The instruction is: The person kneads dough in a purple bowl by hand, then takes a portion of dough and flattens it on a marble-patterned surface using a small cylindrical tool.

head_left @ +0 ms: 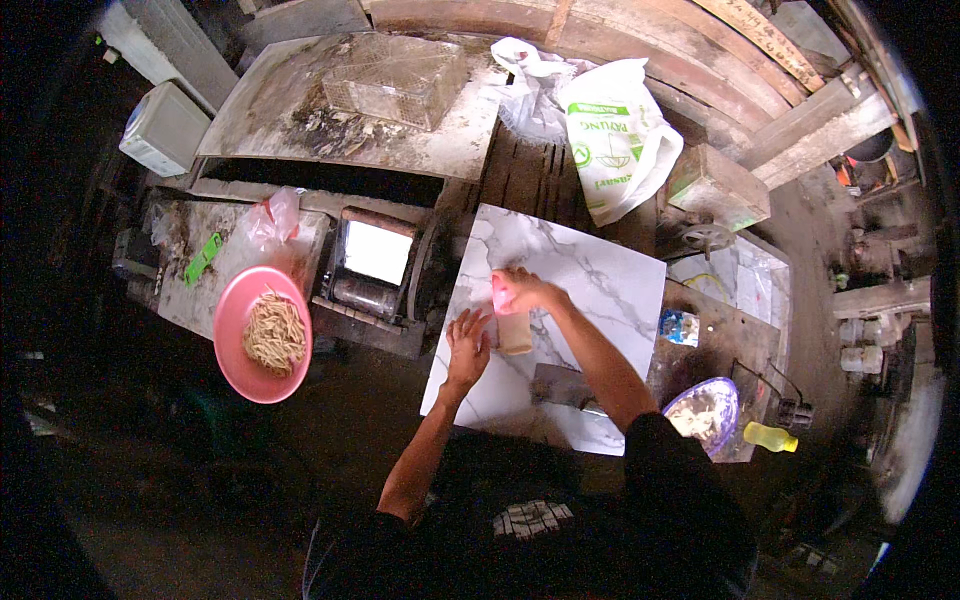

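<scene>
A flat tan slab that looks like dough (515,335) lies on the white marble-patterned board (600,270). My right hand (530,290) is closed on a small pink thing (499,294) at the slab's far end; its exact kind is partly hidden by the fingers. Just left of the slab, my left hand (467,345) rests on the board with fingers spread, holding nothing. Nearer to me, a wide dark blade (562,384) lies on the board, partly in shadow.
Left stands a pink bowl (226,345) of pale thin strips, beside a roller machine (362,295). Behind the board is a white-and-green sack (620,130). At right are a purple-rimmed bowl (733,405), a yellow bottle (768,437) and a blue packet (680,327).
</scene>
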{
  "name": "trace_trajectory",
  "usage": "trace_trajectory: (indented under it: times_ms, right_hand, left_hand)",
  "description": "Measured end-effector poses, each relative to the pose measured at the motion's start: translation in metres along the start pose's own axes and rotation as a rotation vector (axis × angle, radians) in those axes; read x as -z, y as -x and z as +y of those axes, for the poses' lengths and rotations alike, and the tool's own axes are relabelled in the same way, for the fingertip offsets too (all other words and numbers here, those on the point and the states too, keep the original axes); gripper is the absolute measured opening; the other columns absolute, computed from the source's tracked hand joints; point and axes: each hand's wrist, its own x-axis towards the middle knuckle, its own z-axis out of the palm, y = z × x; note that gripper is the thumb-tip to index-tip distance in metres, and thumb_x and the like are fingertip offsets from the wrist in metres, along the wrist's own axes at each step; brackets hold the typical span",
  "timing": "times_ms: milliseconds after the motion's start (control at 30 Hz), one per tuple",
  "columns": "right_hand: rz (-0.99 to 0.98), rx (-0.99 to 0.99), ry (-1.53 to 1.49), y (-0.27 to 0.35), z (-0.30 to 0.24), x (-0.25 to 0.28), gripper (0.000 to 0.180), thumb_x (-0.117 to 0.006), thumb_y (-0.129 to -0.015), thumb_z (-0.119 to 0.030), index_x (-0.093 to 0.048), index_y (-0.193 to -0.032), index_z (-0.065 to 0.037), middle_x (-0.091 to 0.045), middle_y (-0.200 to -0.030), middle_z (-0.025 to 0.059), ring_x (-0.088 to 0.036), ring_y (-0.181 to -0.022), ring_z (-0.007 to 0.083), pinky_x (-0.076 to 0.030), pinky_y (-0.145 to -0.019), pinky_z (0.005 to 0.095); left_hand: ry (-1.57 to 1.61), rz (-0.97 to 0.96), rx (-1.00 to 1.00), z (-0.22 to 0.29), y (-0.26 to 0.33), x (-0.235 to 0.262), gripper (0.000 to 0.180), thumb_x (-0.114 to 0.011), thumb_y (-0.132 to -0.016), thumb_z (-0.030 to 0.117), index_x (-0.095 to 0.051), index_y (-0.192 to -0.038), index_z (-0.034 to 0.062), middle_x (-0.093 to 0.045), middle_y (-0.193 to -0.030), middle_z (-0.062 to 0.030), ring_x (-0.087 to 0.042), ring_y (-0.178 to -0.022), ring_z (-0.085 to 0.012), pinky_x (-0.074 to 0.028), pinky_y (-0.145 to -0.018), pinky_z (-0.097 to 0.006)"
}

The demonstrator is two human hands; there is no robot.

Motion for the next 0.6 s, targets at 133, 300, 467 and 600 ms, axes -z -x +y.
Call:
trace_trajectory:
  times_ms: [133,300,467,600]
  right_hand:
    - [-0.186,0.036,0.052,-0.031,0.011,0.019,0.071,-0.066,-0.055,-0.031,-0.033,-0.115,-0.010,-0.037,-0.114,0.0172,-0.034,-0.107,0.0326,-0.032,-0.086,0.0409]
    - [0.483,0.220,0.101,0.026,-0.033,-0.004,0.068,-0.063,-0.055,-0.010,-0.032,-0.116,-0.007,-0.039,-0.112,0.0128,-0.037,-0.103,0.0302,-0.035,-0.081,0.0402]
    - [0.714,0.048,0.085,0.055,-0.032,-0.032,0.067,-0.058,-0.056,0.001,-0.030,-0.117,-0.004,-0.035,-0.115,0.0122,-0.033,-0.107,0.0301,-0.034,-0.082,0.0388]
    - [0.645,0.063,0.132,0.051,-0.029,-0.052,0.068,-0.057,-0.057,-0.001,-0.029,-0.119,-0.006,-0.036,-0.113,0.0132,-0.034,-0.106,0.0313,-0.036,-0.081,0.0390]
  left_hand:
    - [-0.027,-0.004,-0.048,0.002,-0.012,0.000,0.033,-0.048,-0.076,0.007,-0.046,-0.108,0.0102,-0.039,-0.118,-0.0079,-0.029,-0.113,-0.0281,-0.021,-0.093,-0.042]
    - [-0.018,0.035,-0.090,-0.002,-0.011,0.014,0.031,-0.047,-0.076,0.007,-0.047,-0.107,0.0111,-0.040,-0.117,-0.0086,-0.029,-0.113,-0.0280,-0.019,-0.093,-0.042]
    - [0.023,-0.012,-0.076,-0.012,-0.012,0.010,0.032,-0.046,-0.075,0.007,-0.047,-0.107,0.0091,-0.041,-0.116,-0.0098,-0.030,-0.112,-0.0281,-0.019,-0.093,-0.043]
    - [0.014,0.024,-0.072,-0.003,-0.011,0.012,0.032,-0.047,-0.075,0.007,-0.047,-0.107,0.0094,-0.041,-0.116,-0.0087,-0.031,-0.112,-0.0276,-0.020,-0.092,-0.042]
